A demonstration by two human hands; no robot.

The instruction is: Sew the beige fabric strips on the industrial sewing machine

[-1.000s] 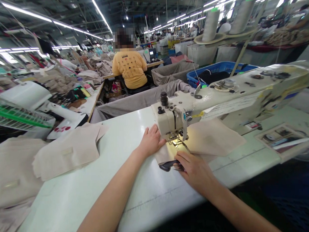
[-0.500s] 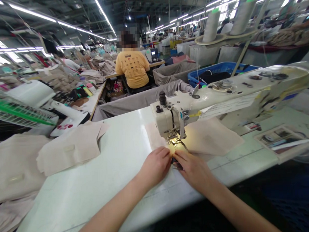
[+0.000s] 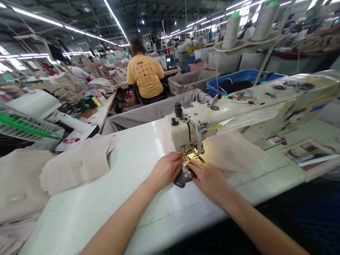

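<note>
At the sewing machine [image 3: 181,131], a beige fabric panel [image 3: 232,151] lies under the lit needle area and spreads to the right beneath the machine arm. My left hand [image 3: 168,167] is closed at the left of the presser foot, its fingertips together on the fabric's near edge. Just right of the foot, my right hand [image 3: 207,176] pinches the same edge with fingers bent. A dark metal plate [image 3: 183,178] shows between the two hands. Fingertips hide the exact grip on the cloth.
Beige fabric pieces [image 3: 79,164] are stacked on the table's left side, beside a white fan [image 3: 32,102]. Thread cones [image 3: 230,30] stand at upper right. A recessed tray [image 3: 312,156] holds small tools. A person in a yellow shirt [image 3: 146,74] sits ahead, beyond a grey cloth-lined bin [image 3: 158,107].
Both hands have moved slightly forward toward the needle with the fabric edge, the left also shifting a little leftward. More of the dark plate between them now shows.
</note>
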